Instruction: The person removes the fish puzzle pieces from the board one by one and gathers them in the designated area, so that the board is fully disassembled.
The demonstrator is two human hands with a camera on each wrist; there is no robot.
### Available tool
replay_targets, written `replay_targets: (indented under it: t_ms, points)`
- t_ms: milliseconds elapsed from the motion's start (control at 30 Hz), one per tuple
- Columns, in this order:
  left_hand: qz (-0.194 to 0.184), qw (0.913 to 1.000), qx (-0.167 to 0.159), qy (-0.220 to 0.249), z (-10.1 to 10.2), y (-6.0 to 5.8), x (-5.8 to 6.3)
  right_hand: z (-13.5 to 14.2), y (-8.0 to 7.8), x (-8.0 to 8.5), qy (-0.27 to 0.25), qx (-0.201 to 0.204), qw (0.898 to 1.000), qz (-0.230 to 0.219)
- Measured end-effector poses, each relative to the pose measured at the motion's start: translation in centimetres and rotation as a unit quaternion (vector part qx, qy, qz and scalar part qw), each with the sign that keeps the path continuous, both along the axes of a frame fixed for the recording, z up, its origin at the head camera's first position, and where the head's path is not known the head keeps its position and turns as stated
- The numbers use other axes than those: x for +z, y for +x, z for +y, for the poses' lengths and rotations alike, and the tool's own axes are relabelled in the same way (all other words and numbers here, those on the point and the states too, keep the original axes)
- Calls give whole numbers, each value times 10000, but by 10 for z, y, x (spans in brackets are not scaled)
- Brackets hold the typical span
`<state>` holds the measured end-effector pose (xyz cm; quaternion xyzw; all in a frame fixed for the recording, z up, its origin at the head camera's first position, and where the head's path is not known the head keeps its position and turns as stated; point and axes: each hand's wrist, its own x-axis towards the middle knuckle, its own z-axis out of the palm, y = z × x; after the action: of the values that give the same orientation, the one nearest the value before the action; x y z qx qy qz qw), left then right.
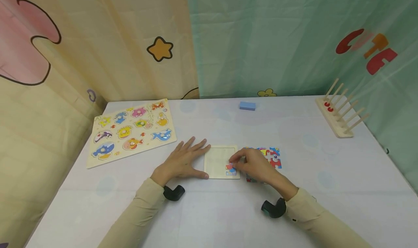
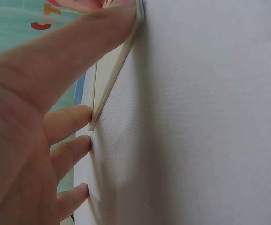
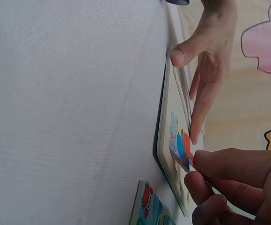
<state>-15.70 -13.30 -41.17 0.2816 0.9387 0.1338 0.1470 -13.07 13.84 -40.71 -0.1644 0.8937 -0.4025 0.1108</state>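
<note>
In the head view a shallow wooden puzzle tray [image 1: 216, 163] lies on the white table. My left hand [image 1: 187, 161] is spread at its left side, with thumb and index fingertip touching the edge. The left wrist view shows these fingertips [image 2: 86, 114] along the tray's side. My right hand [image 1: 254, 164] is over the tray's right side. Between its thumb and finger it pinches a colourful jigsaw piece [image 3: 181, 143], tilted over the tray's lower right corner. Other jigsaw pieces [image 1: 275, 163] lie to the right, partly hidden beneath the right hand.
A wooden animal peg puzzle board [image 1: 148, 135] lies at the back left. A blue block [image 1: 247, 106] sits near the back edge. At the right stands a wooden base with several pegs [image 1: 343, 130] and red beads [image 1: 330, 109]. Patterned curtains [image 1: 228, 41] border the table.
</note>
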Motion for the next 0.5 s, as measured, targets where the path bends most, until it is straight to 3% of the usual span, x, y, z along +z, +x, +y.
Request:
replay_targets:
  t_ms: [500]
  points:
    - [28,10000,-5,0,0,0,0,4,3,0,-381,-320,9980,-395]
